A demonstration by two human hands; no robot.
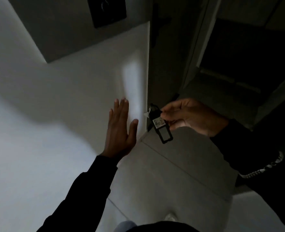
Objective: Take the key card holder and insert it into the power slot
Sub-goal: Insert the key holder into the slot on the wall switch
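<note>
The key card holder (161,128) is a black rectangular tag with a white numbered label and a metal ring with a key at its top end. My right hand (192,117) pinches it between thumb and fingers, and it hangs tilted beside the wall's corner. My left hand (120,131) is flat with its fingers spread, palm against or just off the white wall (71,91). A dark square panel (107,10) sits high on the wall at the top of the view; the room is dim and I cannot make out a slot on it.
The white wall ends in a vertical corner edge (147,72) just right of my left hand. A dark doorway or door frame (197,47) lies beyond it. Pale floor tiles (180,173) run below both hands. Both my sleeves are dark.
</note>
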